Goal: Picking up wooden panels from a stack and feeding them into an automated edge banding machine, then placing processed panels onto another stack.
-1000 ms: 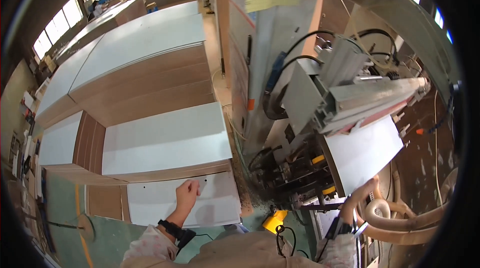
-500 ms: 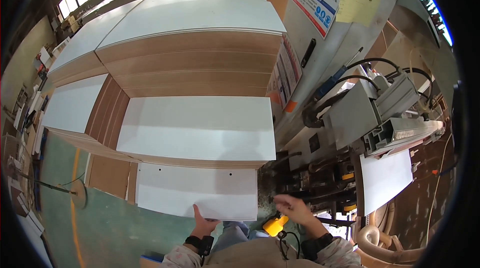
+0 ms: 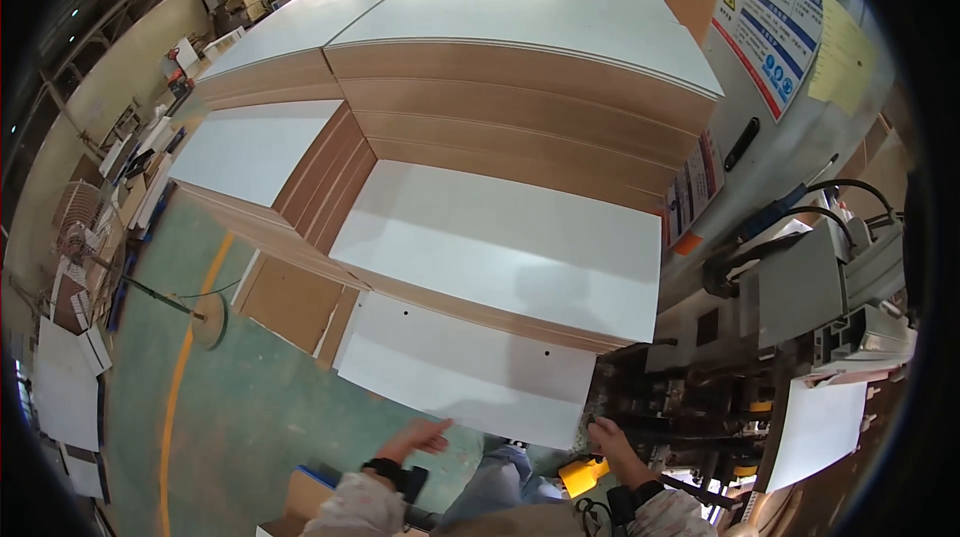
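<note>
A white panel with two small drilled holes lies lowest at the front of the board stacks. My left hand is open, fingers stretched out just below the panel's front edge; a dark watch sits on that wrist. My right hand rests against the panel's front right corner, back of the hand up; its fingers are hidden, so I cannot tell if it grips. A larger white panel tops the brown stack right behind.
Tall stacks of brown boards with white tops fill the back and left. A grey machine with cables stands at the right, a white sheet on it. A yellow tool lies by my knees. The green floor carries a yellow line.
The view has swung left and down over the stacks. My left hand has come out from under the panel's front edge and opened; my right hand stays at the right corner.
</note>
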The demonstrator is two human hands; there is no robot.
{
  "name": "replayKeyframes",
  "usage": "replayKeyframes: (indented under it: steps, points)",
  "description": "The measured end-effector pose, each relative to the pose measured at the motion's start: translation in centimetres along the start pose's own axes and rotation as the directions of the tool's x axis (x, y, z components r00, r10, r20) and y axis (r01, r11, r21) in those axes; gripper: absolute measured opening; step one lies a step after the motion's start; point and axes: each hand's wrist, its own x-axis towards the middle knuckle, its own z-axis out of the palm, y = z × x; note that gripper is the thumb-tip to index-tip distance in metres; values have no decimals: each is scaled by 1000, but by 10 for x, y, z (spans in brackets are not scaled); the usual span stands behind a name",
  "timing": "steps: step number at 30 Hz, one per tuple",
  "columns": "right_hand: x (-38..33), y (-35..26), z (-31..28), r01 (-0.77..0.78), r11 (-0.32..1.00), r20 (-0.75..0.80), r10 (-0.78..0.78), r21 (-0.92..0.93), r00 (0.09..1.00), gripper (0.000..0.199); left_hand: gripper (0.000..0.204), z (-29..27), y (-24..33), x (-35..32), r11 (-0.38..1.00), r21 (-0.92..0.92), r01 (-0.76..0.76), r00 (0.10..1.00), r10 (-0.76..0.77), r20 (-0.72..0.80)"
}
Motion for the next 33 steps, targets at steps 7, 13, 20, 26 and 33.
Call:
replayKeyframes:
  steps: [7, 13, 20, 26, 33]
  points:
    - [15, -14, 65, 41, 996, 129, -50, 77, 990, 59, 38, -230, 13, -5, 817, 503, -282, 110, 548, -829]
    - [8, 68, -6, 342, 909, 103, -327, -237, 940, 41, 20, -36, 68, 22, 588, 77, -805, 417, 653, -633]
    - [-106, 93, -66, -95, 921, -103, 144, 378, 984, 40, 13, 196, 119, -89, 568, -19, -823, 513, 756, 406]
    - [-194, 153, -119, 219, 689, -423, 139, 691, 896, 39, 15, 359, 188, -207, 353, 69, -933, 243, 479, 843]
    - [-265, 186, -157, 609, 318, -674, 159, 727, 722, 34, 32, 556, 204, -308, -432, 27, -901, -64, 196, 979]
